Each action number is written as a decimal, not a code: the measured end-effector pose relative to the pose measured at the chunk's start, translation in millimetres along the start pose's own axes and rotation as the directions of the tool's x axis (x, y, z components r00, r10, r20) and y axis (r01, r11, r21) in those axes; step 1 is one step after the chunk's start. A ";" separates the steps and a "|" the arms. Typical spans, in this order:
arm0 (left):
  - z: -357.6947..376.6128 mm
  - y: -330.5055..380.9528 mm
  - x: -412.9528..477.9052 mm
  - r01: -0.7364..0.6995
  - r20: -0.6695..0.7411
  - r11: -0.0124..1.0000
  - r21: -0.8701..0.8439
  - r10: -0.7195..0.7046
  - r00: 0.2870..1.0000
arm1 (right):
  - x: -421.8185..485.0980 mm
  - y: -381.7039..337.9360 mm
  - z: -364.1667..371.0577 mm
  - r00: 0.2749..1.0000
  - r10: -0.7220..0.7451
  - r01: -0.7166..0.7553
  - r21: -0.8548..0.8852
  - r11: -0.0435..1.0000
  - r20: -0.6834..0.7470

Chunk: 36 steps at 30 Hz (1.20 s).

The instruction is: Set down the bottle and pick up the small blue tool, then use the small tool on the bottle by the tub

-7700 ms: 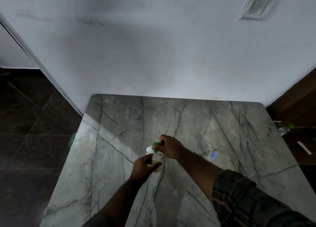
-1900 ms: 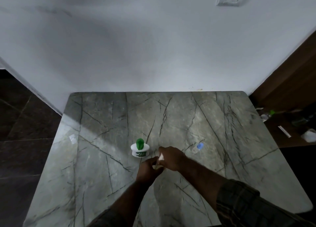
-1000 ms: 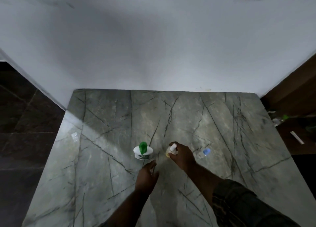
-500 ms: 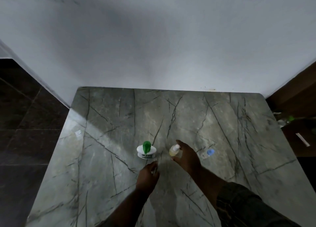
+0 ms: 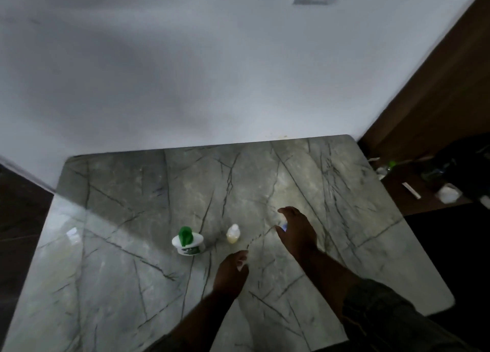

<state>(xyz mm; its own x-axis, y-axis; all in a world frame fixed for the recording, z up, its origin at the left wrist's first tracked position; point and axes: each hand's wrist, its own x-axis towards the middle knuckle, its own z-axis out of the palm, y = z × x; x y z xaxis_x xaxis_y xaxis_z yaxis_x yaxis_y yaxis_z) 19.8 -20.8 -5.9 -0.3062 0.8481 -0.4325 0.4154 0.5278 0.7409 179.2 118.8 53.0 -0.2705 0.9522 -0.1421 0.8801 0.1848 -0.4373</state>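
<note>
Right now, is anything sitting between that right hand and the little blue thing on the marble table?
Nothing visible does. The right hand is spread just over the small blue object, partly hiding it. The yellowish bottle stands apart, off to its left.

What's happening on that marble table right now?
A person's right hand reaches over a small blue cap on the marble table, fingers spread. The left hand hovers, loosely curled, holding nothing. A small bottle of yellowish liquid stands upright beside a white device with a green top; neither is touched.
</note>
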 end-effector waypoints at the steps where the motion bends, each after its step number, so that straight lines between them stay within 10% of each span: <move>1: 5.5 4.9 1.0 0.002 0.014 1.000 0.000 -0.002 1.000 | 1.1 6.1 0.6 0.999 0.022 -0.023 0.005 1.000 0.045; 20: 9.0 40.8 0.1 0.021 -0.037 0.994 -0.109 -0.025 0.999 | -6.7 -19.6 -3.3 0.993 -0.067 0.075 -0.077 0.994 0.095; 36: -27.3 -32.6 -31.4 0.002 -0.147 0.991 -0.134 -0.022 0.989 | -31.0 -101.2 49.7 0.878 -0.013 -0.015 0.054 0.998 0.478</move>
<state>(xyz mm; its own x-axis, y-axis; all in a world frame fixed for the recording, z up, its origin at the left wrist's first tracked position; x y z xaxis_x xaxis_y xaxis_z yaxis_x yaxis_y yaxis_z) -7.6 -65.9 -2.3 -0.4376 0.8203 -0.3682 0.2964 0.5182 0.8023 79.2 58.5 57.5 -0.4352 0.7173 -0.5442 0.8618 0.1570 -0.4824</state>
